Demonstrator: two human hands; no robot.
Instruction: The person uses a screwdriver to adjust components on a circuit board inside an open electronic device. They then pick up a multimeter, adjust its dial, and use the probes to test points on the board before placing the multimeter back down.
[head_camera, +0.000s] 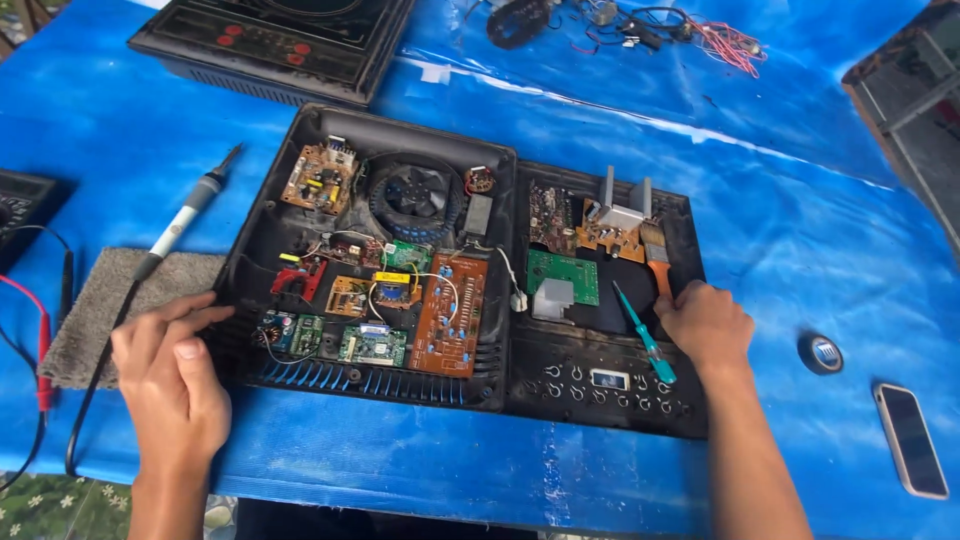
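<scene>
Left hand (172, 385) rests loosely open, fingertips touching opened cooker base (262, 225). Right hand (706, 325) lies on black top panel (600, 395), closed around paintbrush (655, 255); green screwdriver (643, 332) beside it.

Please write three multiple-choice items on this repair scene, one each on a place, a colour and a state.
1. Where does the soldering iron lie?
A. inside the opened casing
B. to the left of the casing, its handle over the grey cloth
C. beside the phone

2. What colour is the handle of the screwdriver by the right hand?
A. green
B. red
C. yellow

3. How does the left hand stand?
A. clenched round a tool
B. lifted clear of everything
C. open, with its fingers on the left edge of the casing

Answers:
1 B: the iron slants from the blue sheet down across the grey cloth, outside the casing.
2 A: the handle next to the right hand is plainly green.
3 C: the fingers are spread against the casing's rim and hold nothing.
</scene>
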